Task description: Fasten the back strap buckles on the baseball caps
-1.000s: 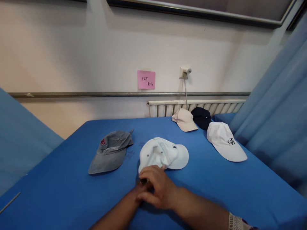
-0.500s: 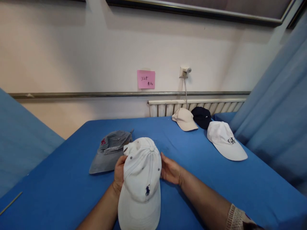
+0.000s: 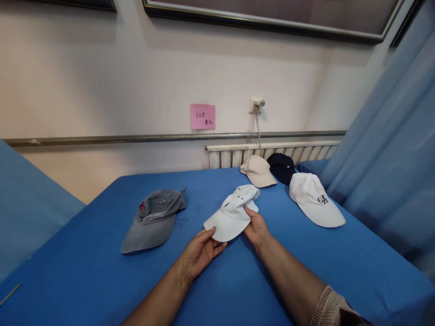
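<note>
Now left hand [image 3: 200, 254], right hand [image 3: 257, 227] hold one cap [image 3: 231, 218]; four others [image 3: 314, 199] on table [image 3: 91, 276].

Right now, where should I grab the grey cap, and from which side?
I'd pinch the grey cap by its brim, coming from the near side, thumb on top. It sits crown up, and the broad brim juts toward you and to the left.

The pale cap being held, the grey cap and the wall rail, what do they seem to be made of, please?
Pale cap: matt cloth, probably cotton, judging by its soft folds.
Grey cap: matt cloth, perhaps washed cotton, from its creases and uneven fading.
Wall rail: likely metal, dull grey with a faint sheen along its length.
</note>
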`<state>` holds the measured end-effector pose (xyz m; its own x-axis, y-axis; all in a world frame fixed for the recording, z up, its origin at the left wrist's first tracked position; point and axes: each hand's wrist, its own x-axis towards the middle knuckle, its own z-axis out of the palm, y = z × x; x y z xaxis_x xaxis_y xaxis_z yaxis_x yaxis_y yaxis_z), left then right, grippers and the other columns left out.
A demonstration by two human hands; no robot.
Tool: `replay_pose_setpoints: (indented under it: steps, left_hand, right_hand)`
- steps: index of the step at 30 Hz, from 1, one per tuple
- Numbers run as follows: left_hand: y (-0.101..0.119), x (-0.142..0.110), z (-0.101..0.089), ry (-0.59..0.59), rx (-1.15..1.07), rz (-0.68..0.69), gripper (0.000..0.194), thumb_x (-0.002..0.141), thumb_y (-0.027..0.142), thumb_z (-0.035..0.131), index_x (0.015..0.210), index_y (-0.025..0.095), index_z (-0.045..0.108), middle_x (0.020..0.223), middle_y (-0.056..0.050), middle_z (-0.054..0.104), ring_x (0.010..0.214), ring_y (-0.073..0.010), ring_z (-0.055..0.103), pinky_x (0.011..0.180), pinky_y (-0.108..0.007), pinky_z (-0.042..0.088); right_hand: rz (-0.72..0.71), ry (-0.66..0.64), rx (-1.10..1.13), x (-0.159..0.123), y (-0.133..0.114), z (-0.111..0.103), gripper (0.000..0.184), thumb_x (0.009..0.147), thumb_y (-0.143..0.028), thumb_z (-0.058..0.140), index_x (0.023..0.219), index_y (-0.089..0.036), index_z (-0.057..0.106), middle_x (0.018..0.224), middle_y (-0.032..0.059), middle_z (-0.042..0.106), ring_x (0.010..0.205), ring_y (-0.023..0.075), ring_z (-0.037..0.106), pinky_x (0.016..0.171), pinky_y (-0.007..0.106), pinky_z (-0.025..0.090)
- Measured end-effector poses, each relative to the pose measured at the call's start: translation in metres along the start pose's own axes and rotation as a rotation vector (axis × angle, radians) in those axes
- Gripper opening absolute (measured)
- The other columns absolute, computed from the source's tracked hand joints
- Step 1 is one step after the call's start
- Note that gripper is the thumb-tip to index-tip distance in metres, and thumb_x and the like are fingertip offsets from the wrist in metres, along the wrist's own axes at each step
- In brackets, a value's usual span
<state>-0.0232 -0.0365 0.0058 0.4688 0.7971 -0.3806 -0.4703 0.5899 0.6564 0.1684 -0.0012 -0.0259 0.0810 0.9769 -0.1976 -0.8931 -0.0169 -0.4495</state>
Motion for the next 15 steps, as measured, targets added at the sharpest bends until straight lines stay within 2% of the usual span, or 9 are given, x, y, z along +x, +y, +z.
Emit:
replay_pose_setpoints:
  steps: [2,4,6,8,11,13,15]
  left_hand:
    - [0.0,0.0,0.004,0.08,0.044,0.07,0.039,0.082,0.011,0.069,0.119,0.017,0.061,0.107,-0.01,0.074,0.085,-0.0208,0.073,0.075,-0.035,0.06]
    - [0.011,-0.004,0.006,0.118,0.057,0.186,0.04,0.081,0.009,0.069,0.12,0.018,0.062,0.111,-0.01,0.073,0.087,-0.0223,0.073,0.074,-0.037,0.062]
    - [0.03,-0.012,0.005,0.152,0.047,0.367,0.04,0.082,0.009,0.067,0.12,0.019,0.063,0.118,-0.01,0.072,0.094,-0.0239,0.072,0.076,-0.038,0.063]
    - [0.053,-0.022,-0.001,0.19,0.053,0.569,0.041,0.081,0.013,0.068,0.121,0.022,0.063,0.121,-0.009,0.071,0.1,-0.0254,0.071,0.077,-0.038,0.063]
    - [0.079,-0.036,-0.019,0.309,0.006,0.81,0.04,0.081,0.015,0.069,0.119,0.024,0.064,0.119,-0.006,0.072,0.104,-0.025,0.069,0.082,-0.038,0.062]
    - [0.086,-0.043,-0.035,0.423,-0.022,0.847,0.03,0.083,0.011,0.065,0.112,0.02,0.067,0.115,-0.007,0.073,0.1,-0.0232,0.07,0.08,-0.036,0.063]
    - [0.086,-0.048,-0.05,0.542,-0.032,0.821,0.023,0.085,0.006,0.059,0.104,0.016,0.067,0.11,-0.008,0.074,0.093,-0.02,0.071,0.075,-0.031,0.064]
  right_hand:
    - [0.007,-0.057,0.02,-0.004,-0.001,0.002,0.024,0.083,-0.022,0.068,0.106,-0.019,0.068,0.104,0.0047,0.075,0.1,0.0205,0.07,0.095,0.036,0.053]
    - [0.011,-0.087,0.057,-0.006,-0.01,0.001,0.018,0.086,-0.028,0.064,0.102,-0.021,0.068,0.103,0.0042,0.075,0.097,0.0195,0.07,0.089,0.036,0.056]
    - [-0.002,-0.053,0.089,-0.004,-0.024,-0.005,0.014,0.09,-0.031,0.059,0.098,-0.023,0.068,0.101,0.0033,0.074,0.091,0.018,0.07,0.079,0.034,0.058]
    - [-0.032,-0.004,0.101,0.001,-0.036,-0.013,0.015,0.09,-0.028,0.057,0.102,-0.027,0.066,0.105,0.002,0.073,0.088,0.0158,0.07,0.073,0.031,0.058]
    - [-0.017,0.042,0.082,0.008,-0.04,-0.023,0.019,0.088,-0.023,0.058,0.105,-0.026,0.065,0.104,0.003,0.073,0.078,0.0133,0.069,0.065,0.026,0.056]
    - [0.026,0.049,0.037,0.011,-0.034,-0.027,0.016,0.086,-0.021,0.058,0.1,-0.022,0.066,0.098,0.0053,0.074,0.073,0.0131,0.069,0.061,0.024,0.055]
    - [0.049,0.041,-0.043,0.013,-0.024,-0.028,0.014,0.084,-0.019,0.059,0.096,-0.017,0.067,0.092,0.0071,0.074,0.068,0.0136,0.068,0.057,0.024,0.055]
